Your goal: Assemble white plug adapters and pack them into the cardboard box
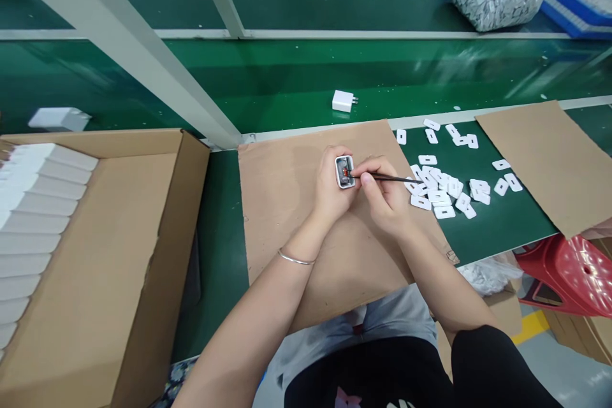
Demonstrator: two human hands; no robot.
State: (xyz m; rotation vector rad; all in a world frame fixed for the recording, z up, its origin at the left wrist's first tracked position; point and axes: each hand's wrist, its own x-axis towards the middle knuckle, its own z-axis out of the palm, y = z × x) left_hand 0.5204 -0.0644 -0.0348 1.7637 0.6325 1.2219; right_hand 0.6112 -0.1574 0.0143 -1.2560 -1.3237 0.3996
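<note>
My left hand (332, 190) is closed around a small white charger housing (338, 180), its open end facing up toward me. Dark and reddish parts show inside the housing, too small to make out. In my right hand (386, 203) are thin black tweezers (394, 178), pinched between thumb and fingers, with the tip at the housing's opening. Both hands are above a brown cardboard sheet (282, 204). Just right of my right hand, many white plastic cover plates (437, 196) with slots lie scattered on the green table (497, 223).
A white plug charger (342, 101) lies on the green strip beyond the cardboard. At left stands a carton (124, 236) with rows of white pieces (38, 223). A grey post (143, 57) rises beside it. Another cardboard sheet (549, 159) and a red stool (578, 274) are at right.
</note>
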